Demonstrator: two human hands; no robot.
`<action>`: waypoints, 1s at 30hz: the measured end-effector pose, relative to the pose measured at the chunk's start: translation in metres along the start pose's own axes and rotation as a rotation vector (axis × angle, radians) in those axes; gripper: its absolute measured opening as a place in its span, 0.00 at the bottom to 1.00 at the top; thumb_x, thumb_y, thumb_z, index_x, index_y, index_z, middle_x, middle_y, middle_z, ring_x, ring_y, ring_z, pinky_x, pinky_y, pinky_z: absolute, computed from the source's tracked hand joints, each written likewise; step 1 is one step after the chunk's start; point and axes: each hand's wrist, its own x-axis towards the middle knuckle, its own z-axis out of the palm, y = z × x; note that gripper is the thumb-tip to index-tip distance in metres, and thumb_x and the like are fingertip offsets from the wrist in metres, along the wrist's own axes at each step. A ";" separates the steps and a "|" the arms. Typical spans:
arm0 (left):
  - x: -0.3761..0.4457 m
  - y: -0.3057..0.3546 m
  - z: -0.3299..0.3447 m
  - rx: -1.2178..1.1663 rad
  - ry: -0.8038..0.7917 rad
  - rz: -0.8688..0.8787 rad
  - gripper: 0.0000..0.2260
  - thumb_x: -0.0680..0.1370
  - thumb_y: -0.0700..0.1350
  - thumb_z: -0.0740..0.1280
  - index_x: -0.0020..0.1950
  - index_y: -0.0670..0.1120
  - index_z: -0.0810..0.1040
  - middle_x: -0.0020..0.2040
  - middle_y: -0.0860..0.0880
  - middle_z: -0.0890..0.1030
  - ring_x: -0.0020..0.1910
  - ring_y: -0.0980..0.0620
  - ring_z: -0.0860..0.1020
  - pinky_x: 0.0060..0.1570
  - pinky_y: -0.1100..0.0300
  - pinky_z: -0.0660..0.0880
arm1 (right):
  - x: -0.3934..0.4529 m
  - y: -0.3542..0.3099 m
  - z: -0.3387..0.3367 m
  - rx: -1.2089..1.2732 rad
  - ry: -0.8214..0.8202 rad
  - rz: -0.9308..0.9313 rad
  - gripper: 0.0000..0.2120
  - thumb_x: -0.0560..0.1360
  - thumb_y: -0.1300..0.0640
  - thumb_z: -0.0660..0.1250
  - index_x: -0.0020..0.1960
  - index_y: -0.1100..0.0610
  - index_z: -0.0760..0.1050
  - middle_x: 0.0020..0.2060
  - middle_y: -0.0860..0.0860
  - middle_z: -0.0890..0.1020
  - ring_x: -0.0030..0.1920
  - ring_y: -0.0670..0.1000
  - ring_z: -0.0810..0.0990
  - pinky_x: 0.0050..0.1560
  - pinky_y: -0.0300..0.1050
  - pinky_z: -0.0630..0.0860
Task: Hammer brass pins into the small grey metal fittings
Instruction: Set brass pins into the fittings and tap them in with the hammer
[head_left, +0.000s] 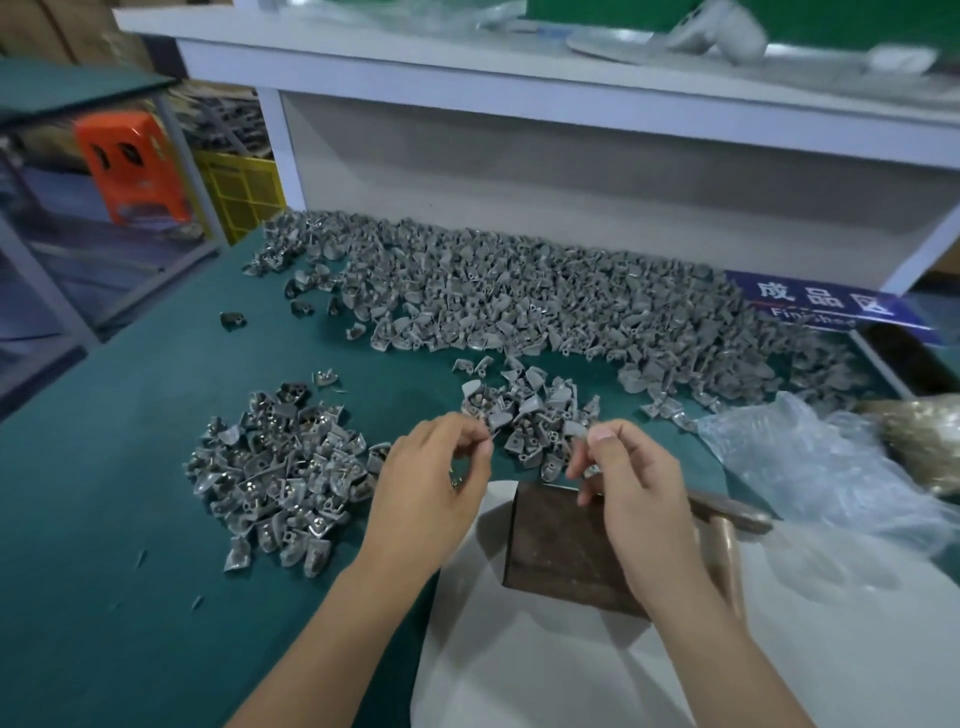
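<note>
Grey fittings sit piled just past the dark block, close to grab, while the left hand and right hand, held apart, each pinch something tiny, maybe pins.

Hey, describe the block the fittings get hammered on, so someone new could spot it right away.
Start at the green worktable and find the white sheet at its near edge. The dark brown block stands on that sheet, between the left hand and right hand. It is the only large square-edged solid there; the grey fittings around it are small and curved.
</note>
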 end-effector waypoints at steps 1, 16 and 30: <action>0.000 0.000 0.000 0.015 -0.005 -0.004 0.03 0.81 0.46 0.68 0.52 0.53 0.77 0.47 0.61 0.79 0.49 0.61 0.75 0.53 0.52 0.76 | 0.000 0.000 0.000 -0.010 -0.001 0.002 0.16 0.77 0.43 0.61 0.37 0.51 0.76 0.35 0.52 0.80 0.33 0.47 0.77 0.35 0.38 0.75; 0.055 -0.009 0.019 0.225 -0.189 -0.001 0.31 0.79 0.67 0.60 0.75 0.49 0.69 0.73 0.49 0.71 0.77 0.47 0.61 0.74 0.45 0.64 | 0.002 0.000 0.001 -0.078 0.044 -0.009 0.18 0.84 0.57 0.64 0.36 0.54 0.75 0.28 0.47 0.77 0.28 0.44 0.73 0.32 0.33 0.70; 0.093 -0.014 0.059 0.288 -0.421 -0.027 0.26 0.84 0.64 0.54 0.78 0.52 0.68 0.73 0.47 0.70 0.76 0.45 0.60 0.74 0.47 0.62 | 0.010 -0.006 -0.009 0.339 0.371 0.145 0.16 0.77 0.49 0.64 0.31 0.46 0.76 0.29 0.45 0.75 0.29 0.44 0.72 0.30 0.42 0.68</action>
